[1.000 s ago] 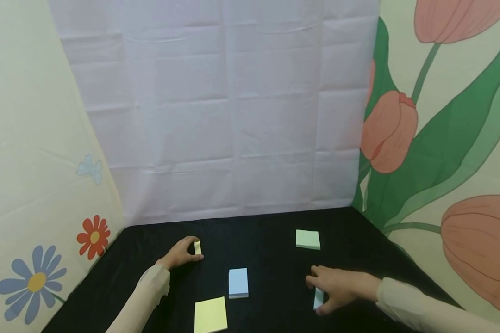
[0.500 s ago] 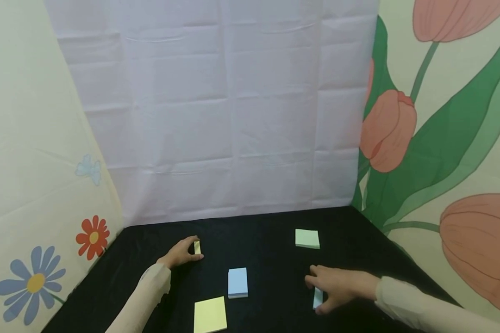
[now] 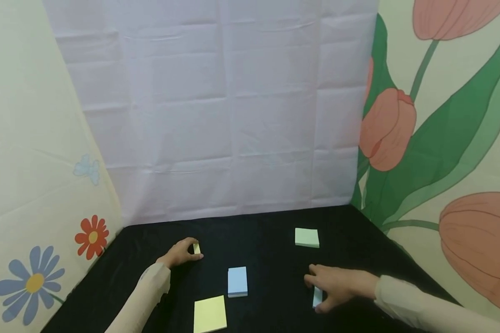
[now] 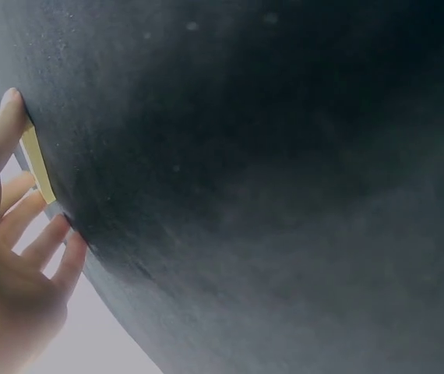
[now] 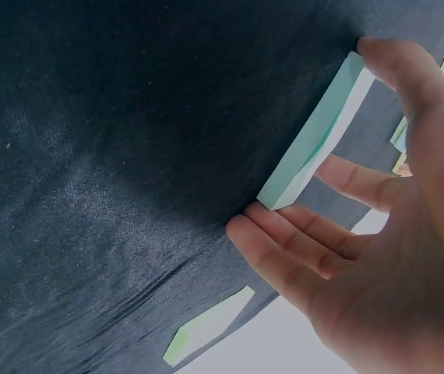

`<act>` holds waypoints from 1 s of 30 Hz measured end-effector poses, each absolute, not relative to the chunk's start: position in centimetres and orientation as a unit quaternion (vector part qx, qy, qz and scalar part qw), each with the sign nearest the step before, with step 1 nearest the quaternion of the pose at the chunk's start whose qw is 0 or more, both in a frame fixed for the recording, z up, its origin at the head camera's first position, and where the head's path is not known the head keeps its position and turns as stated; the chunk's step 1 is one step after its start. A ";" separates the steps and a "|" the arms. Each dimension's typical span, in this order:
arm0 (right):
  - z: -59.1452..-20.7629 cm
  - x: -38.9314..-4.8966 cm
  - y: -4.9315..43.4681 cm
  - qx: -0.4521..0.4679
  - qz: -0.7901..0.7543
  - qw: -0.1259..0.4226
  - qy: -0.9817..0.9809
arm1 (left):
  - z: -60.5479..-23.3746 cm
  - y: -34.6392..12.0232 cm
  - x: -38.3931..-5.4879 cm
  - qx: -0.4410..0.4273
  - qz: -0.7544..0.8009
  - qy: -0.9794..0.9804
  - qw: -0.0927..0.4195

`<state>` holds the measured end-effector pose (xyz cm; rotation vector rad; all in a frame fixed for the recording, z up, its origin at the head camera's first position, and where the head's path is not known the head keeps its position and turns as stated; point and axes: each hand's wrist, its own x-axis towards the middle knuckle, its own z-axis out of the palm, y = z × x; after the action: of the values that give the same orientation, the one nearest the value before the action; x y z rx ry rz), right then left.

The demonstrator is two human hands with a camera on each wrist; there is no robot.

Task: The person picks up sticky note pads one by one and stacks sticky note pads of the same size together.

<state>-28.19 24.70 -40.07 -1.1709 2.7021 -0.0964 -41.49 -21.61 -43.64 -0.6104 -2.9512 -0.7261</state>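
Note:
At the far left of the black table, my left hand (image 3: 179,253) grips a small yellow sticky-note pad (image 3: 196,248) between thumb and fingers. The left wrist view shows only a narrow strip of that yellow pad (image 4: 38,164). On the right side, my right hand (image 3: 337,282) spans a pale blue sticky-note pad (image 3: 317,297), which is mostly covered by the hand in the head view. Seen from the right wrist, the thumb is at one end of this pad (image 5: 311,132) and the fingertips are at the other, with the pad lying on the cloth.
Between the hands lies a light blue pad (image 3: 237,281), with a larger yellow pad (image 3: 210,313) nearer the front. A pale green pad (image 3: 306,237) lies farther back, beyond the right hand. White and flower-printed cloths hang around the black table (image 3: 271,249).

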 end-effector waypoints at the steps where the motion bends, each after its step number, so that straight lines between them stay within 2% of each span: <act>1: -40.1 -28.2 24.7 -0.398 -0.031 0.095 0.912 | -43.7 -21.6 -41.6 -0.198 -0.233 -0.952 0.022; 13: -40.4 -28.4 24.6 -0.407 -0.023 0.084 0.909 | -43.8 -21.6 -41.9 -0.186 -0.233 -0.954 0.019; 23: -40.2 -28.3 24.4 -0.386 -0.024 0.110 0.916 | -43.9 -21.8 -41.9 -0.197 -0.239 -0.951 0.014; 30: -39.9 -28.1 24.2 -0.382 -0.017 0.109 0.918 | -44.0 -21.8 -41.9 -0.197 -0.243 -0.950 0.024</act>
<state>-28.11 24.24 -39.93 -1.1228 2.6978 -0.0507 -41.94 -21.76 -44.05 -0.6085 -2.9378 -0.7526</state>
